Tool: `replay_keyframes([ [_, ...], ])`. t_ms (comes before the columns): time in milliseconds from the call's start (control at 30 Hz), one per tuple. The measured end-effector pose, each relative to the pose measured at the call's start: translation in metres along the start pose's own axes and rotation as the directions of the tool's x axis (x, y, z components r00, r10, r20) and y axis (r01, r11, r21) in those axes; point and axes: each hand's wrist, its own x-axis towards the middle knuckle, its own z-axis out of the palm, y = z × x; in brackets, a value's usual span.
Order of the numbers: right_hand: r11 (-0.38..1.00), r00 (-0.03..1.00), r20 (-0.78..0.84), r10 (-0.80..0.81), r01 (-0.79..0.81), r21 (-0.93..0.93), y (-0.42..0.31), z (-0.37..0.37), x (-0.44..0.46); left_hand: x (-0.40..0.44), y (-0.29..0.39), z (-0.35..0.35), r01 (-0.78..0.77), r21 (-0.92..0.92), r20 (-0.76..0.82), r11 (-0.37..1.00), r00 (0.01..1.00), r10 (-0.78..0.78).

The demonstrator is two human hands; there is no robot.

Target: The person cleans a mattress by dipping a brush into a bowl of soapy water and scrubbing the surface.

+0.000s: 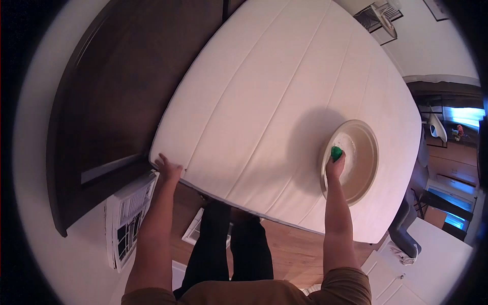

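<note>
A beige round basin (pixel 375 161) stands on the right part of a white mattress (pixel 244 112) with stitched lines. Whitish foam or liquid shows on the basin's inside. My right hand (pixel 335 165) reaches over the near rim and is closed on a small green rounded object (pixel 336 153); its exact kind does not show. At the near left corner of the mattress rests my left hand (pixel 168 168), fingers spread, with nothing in it.
A dark brown headboard (pixel 122 76) stands along the left side of the mattress. White slatted racks (pixel 129 221) are at lower left. White cabinets (pixel 406 269) and a grey chair-like shape (pixel 405 231) are at lower right. Wooden floor (pixel 295 249) shows below.
</note>
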Motion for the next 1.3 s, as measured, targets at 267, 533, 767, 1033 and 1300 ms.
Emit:
replay_keyframes([
  [267,0.98,0.897,0.396,0.198,-0.183,-0.076,-0.009,-0.015,0.002,-0.011,-0.004,-0.004,-0.031,0.092,-0.022,0.995,0.999,0.034],
  [533,0.952,0.922,0.338,0.19,-0.258,0.167,-0.001,-0.031,-0.012,0.005,0.053,0.012,0.007,0.3,-0.192,0.954,0.98,0.053],
  [767,0.991,0.93,0.344,0.129,-0.133,-0.013,0.022,-0.033,-0.01,0.015,0.069,0.042,-0.033,0.397,-0.498,0.917,0.831,0.246],
  [1033,0.996,0.964,0.262,-0.041,0.06,-0.067,0.014,-0.037,-0.017,-0.036,0.143,0.074,-0.644,0.367,-0.188,0.672,0.656,0.731],
  [1300,0.995,0.936,0.352,0.024,0.012,-0.098,0.017,-0.057,-0.004,-0.001,0.057,0.035,-0.338,0.398,-0.372,0.853,0.79,0.487],
])
